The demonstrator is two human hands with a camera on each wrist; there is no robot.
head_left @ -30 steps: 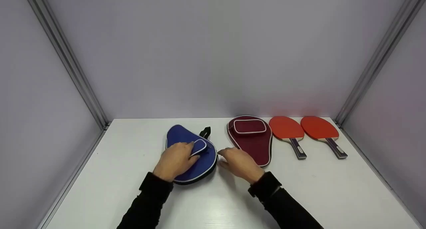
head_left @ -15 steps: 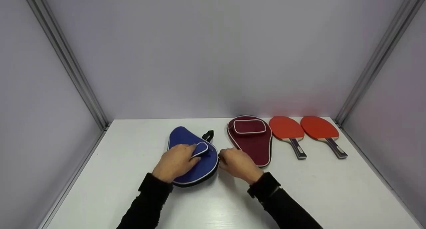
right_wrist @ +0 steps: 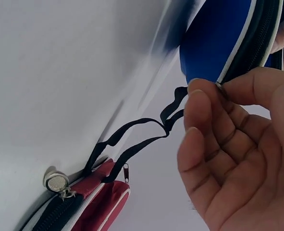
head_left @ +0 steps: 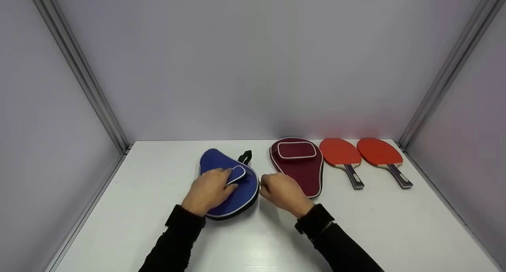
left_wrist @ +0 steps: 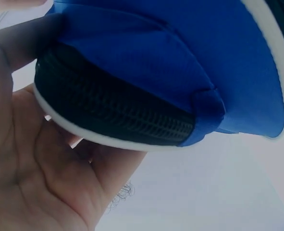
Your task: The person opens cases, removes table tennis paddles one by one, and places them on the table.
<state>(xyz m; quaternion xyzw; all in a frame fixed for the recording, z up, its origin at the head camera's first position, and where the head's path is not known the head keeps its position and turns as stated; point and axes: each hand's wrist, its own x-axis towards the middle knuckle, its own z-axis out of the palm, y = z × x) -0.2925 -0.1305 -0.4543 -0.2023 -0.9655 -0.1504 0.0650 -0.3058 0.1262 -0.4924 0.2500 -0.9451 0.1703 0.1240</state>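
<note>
Blue case (head_left: 243, 195) nudged leftward, left grip (head_left: 208, 190) pinching its pocket (head_left: 238, 173), right grip (head_left: 285, 193) pinching zipper pull (right_wrist: 220, 87), paddle label (head_left: 355, 178) unreadably small

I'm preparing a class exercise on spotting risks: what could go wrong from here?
The right hand pinches what looks like a small zip pull, so it might slip free. The left hand holds the blue case by its pocket, so the case could twist if tugged. In the right wrist view, a black strap from the maroon case loops close to the right hand and might snag.
</note>
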